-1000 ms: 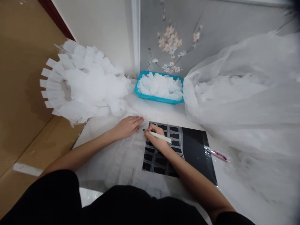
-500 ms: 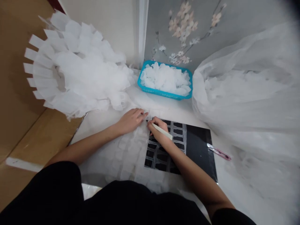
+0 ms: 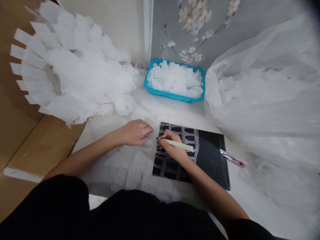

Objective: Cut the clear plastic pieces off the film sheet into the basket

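one slim pale tool point(image 3: 181, 145) slants over the black sheet point(image 3: 211, 146), its dark tip by the sheet's left edge. it looks light and stiff, best held low, near the tip. the right hand point(image 3: 172, 144) grips it just so, pen-fashion, thumb and fingers closed round it. the left hand point(image 3: 136, 132) lies palm down, open, fingers loosely bent, on the white pieces point(image 3: 122, 166) left of the sheet; these seem thin, soft and easily creased, so better pressed flat than pinched.
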`<control>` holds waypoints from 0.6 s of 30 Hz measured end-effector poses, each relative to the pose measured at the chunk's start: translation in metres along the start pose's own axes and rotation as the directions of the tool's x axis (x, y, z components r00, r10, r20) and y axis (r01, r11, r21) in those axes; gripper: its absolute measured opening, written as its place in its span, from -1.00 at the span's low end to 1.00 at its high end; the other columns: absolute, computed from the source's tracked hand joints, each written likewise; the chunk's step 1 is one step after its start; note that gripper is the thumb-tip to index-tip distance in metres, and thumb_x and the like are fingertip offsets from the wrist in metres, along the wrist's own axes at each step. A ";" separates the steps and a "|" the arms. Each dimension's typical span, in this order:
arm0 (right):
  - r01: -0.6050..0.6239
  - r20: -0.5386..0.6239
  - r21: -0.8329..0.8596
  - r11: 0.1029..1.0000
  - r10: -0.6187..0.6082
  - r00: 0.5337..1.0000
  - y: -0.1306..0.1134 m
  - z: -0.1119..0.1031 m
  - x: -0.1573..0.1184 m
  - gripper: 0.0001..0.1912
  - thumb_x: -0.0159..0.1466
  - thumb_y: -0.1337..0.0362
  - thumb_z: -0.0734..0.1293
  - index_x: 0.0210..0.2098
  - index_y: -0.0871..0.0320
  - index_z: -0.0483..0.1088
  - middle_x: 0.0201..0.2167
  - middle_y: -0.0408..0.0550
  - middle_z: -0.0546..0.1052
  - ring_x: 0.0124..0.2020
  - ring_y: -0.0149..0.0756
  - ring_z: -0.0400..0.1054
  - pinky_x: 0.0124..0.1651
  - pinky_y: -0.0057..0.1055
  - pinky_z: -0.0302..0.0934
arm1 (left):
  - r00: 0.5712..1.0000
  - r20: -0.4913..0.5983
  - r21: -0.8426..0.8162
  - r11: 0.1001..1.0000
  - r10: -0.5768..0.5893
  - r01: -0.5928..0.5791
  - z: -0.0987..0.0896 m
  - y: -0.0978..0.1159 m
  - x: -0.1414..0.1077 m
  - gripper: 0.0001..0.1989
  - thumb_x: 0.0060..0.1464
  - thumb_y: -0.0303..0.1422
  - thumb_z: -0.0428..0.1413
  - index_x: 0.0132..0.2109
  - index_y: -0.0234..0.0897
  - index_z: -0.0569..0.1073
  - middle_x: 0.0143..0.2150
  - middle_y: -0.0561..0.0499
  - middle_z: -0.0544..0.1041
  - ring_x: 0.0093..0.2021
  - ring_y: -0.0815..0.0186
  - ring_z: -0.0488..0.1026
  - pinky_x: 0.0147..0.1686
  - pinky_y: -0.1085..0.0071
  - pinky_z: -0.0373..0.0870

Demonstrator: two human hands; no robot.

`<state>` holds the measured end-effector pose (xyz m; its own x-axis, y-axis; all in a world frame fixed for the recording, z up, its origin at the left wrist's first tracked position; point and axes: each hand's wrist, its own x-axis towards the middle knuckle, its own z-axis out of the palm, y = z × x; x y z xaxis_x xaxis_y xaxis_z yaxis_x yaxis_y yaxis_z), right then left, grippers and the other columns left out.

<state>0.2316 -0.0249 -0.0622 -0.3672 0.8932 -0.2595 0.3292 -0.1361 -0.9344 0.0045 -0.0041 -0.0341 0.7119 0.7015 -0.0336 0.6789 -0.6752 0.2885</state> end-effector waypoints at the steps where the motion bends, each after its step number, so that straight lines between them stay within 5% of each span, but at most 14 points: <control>1: 0.011 -0.004 0.002 1.000 -0.011 1.000 0.000 0.001 -0.001 -0.88 0.20 0.22 0.30 -0.41 0.07 0.25 -0.54 -0.21 0.49 -0.58 -0.36 0.38 -0.58 -0.51 0.15 | 0.999 -0.023 0.017 1.000 -0.026 0.026 0.003 0.001 0.001 -0.80 0.18 -0.35 0.06 -0.08 -0.29 0.47 -0.20 -0.11 0.56 -0.15 0.14 0.50 -0.10 0.24 0.37; 9: 0.142 -0.043 -0.050 0.989 -0.145 0.989 -0.001 0.011 0.013 -0.79 0.22 0.23 0.28 -0.50 0.08 0.20 -0.60 -0.24 0.41 -0.55 -0.38 0.33 -0.43 -0.48 0.21 | 0.987 -0.127 0.007 0.995 -0.095 0.097 0.014 -0.003 0.006 -0.80 0.24 -0.40 0.03 -0.05 -0.34 0.46 -0.14 -0.17 0.56 -0.09 0.11 0.50 -0.06 0.19 0.40; 18: 0.139 -0.067 -0.095 0.986 -0.146 0.987 0.007 0.015 0.019 -0.78 0.20 0.24 0.29 -0.54 0.08 0.20 -0.63 -0.23 0.41 -0.55 -0.37 0.30 -0.38 -0.47 0.19 | 0.982 -0.189 0.074 0.997 0.021 -0.007 0.023 -0.007 0.004 -0.74 0.25 -0.45 0.00 0.01 -0.32 0.49 -0.06 -0.15 0.56 -0.05 0.14 0.49 -0.04 0.22 0.41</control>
<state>0.2140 -0.0156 -0.0775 -0.3518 0.9303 -0.1036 0.3560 0.0306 -0.9340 0.0065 -0.0019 -0.0586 0.6794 0.7176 0.1536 0.6852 -0.6952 0.2171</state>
